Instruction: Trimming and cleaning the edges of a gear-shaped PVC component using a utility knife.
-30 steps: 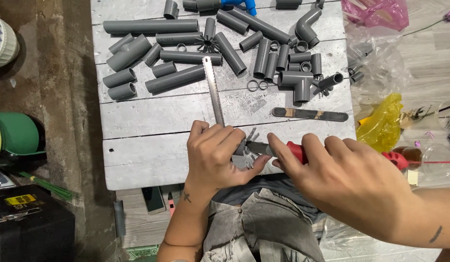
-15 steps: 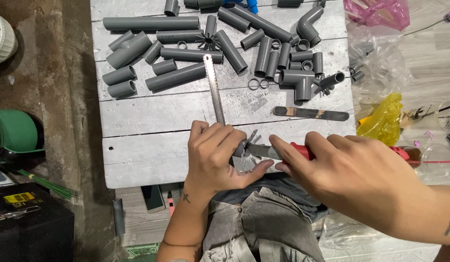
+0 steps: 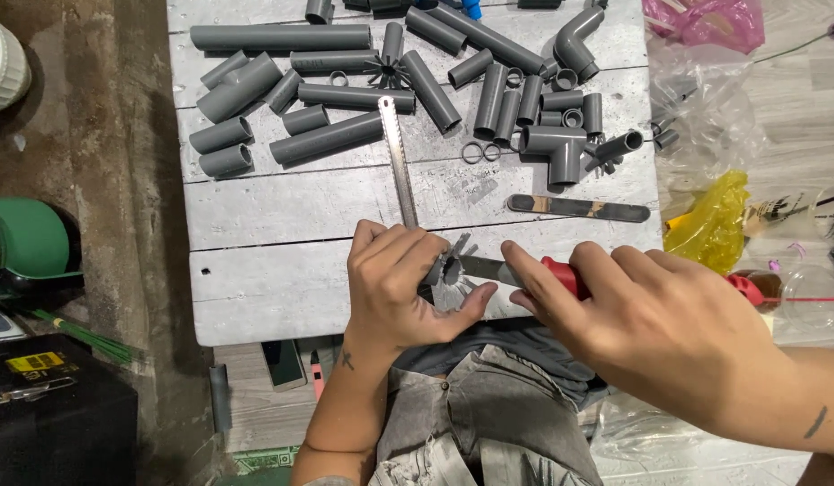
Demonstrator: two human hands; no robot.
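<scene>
I see my left hand (image 3: 401, 283) wrapped around a short grey pipe piece (image 3: 437, 268) at the near edge of the white wooden bench (image 3: 282, 270). The fingers are curled tight over it and the thumb is tucked underneath, so I think it is being pinned down so it cannot roll. The end of the pipe piece is cut into thin strips that fan out like flower petals.

My right hand (image 3: 655, 328) grips the red handle of a knife (image 3: 561, 274), fingers pressed together around it. The blade points left and its tip sits right at the open end of the pipe piece, touching or nearly touching the strips.

A metal ruler (image 3: 399, 162) lies just behind my left hand, pointing away from me. Farther back sits a pile of grey pipes and elbow joints (image 3: 489, 90). A flat dark strip (image 3: 579, 208) lies between the pile and my right hand.
</scene>
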